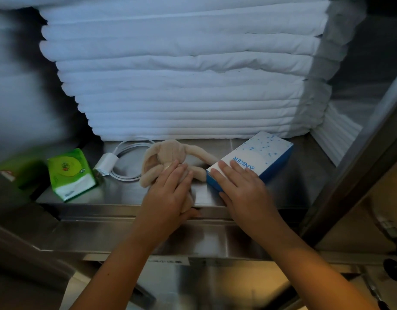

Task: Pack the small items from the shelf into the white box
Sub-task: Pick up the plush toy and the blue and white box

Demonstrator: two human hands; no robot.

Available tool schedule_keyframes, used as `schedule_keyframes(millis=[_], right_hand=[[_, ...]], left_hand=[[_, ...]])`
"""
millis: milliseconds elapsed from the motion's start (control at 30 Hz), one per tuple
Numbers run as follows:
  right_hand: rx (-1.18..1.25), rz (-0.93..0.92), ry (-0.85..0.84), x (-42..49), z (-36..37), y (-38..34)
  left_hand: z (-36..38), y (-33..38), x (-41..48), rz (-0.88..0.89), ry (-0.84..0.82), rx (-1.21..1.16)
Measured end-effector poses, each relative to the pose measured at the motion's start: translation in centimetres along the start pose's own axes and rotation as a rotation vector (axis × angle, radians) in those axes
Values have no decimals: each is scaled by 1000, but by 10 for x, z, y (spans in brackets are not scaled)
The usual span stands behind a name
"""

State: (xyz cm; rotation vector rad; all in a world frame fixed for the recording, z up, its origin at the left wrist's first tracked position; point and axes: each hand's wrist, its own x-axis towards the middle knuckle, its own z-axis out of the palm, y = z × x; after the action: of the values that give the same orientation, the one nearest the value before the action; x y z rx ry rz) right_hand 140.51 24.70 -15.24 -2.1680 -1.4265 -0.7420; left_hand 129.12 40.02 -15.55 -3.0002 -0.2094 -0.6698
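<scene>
A beige plush bunny (168, 153) lies on the steel shelf (125, 195). My left hand (170, 193) covers its lower body, fingers on top, and the thumb tucks under the toy at the shelf's front lip. To its right sits a white-topped box with blue sides (262, 153). My right hand (240, 186) rests on the box's near end, fingers flat on the lid and the thumb against its near side. Left of the bunny lie a white charger with a coiled cable (108, 164) and a green tissue pack (70, 173).
A tall stack of folded white linen (188, 86) fills the back of the shelf, just behind the items. A second blurred white stack (16, 104) stands at the left. A steel upright (354, 166) borders the right side, and a lower steel ledge (193, 242) runs under my forearms.
</scene>
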Motion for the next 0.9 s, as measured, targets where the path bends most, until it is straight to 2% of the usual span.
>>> schedule_keyframes(millis=[400, 700, 900], right_hand=[[-61, 67, -63, -1, 2, -3], [19, 40, -81, -1, 2, 1], [81, 88, -191, -1, -3, 1]], left_hand=[[-5, -5, 1, 20, 26, 45], [-8, -14, 0, 44, 34, 10], [-11, -16, 1, 54, 4, 5]])
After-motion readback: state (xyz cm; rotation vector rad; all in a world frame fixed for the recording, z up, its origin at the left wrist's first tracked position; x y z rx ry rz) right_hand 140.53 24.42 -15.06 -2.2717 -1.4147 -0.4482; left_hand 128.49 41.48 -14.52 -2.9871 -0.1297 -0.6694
